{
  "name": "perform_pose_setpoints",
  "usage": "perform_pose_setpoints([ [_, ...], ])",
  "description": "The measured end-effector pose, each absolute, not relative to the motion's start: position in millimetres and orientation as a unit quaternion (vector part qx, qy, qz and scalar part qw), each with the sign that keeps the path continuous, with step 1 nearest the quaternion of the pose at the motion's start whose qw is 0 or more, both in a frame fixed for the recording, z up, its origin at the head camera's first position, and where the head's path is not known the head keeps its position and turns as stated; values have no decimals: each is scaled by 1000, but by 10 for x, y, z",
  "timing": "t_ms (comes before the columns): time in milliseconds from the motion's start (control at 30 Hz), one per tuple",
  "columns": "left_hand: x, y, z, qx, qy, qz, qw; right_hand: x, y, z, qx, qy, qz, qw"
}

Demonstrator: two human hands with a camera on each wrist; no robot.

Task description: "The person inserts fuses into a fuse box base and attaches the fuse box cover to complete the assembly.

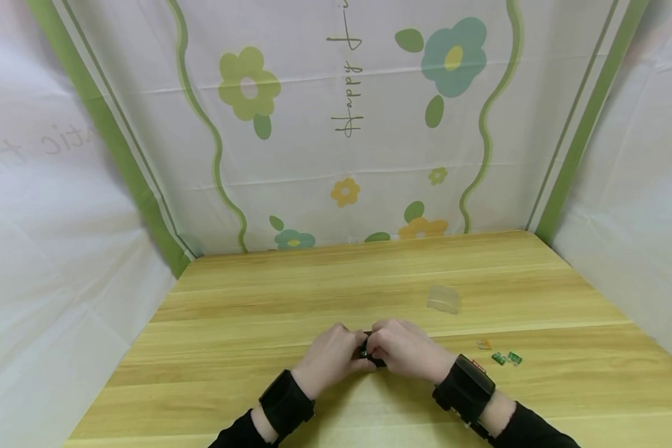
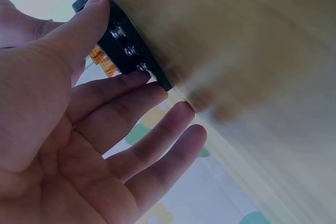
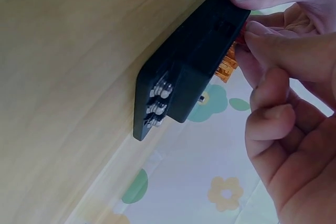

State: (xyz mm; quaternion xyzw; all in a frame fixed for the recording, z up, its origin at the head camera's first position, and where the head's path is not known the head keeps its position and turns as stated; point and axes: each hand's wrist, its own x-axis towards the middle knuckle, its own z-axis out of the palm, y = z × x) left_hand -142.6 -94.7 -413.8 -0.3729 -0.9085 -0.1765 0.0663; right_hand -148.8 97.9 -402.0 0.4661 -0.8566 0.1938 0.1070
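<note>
A black fuse block point(image 3: 178, 72) with silver screw terminals point(image 3: 159, 103) stands at the front middle of the table. My left hand point(image 1: 330, 354) grips it between thumb and fingers; in the left wrist view the thumb lies on one end and the fingertips touch the other side. Orange blade fuses point(image 3: 227, 67) stick up from its top. My right hand point(image 1: 406, 350) pinches a small red piece, probably a blade fuse point(image 3: 240, 38), at the top of the block. The fingers mostly hide that red piece.
On the wooden table point(image 1: 257, 298), a clear plastic cover point(image 1: 443, 299) lies behind my right hand. To the right are two green blade fuses point(image 1: 499, 358) and a small orange one point(image 1: 484, 344). A flowered white cloth point(image 1: 297, 137) hangs behind the table.
</note>
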Motion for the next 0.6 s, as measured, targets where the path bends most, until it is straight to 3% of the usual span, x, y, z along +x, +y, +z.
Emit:
perform_pose_setpoints([
  [600,-1415,-934,-4124,-365,-913,-168,67,-1494,965,-4056,463,-861,172,119],
])
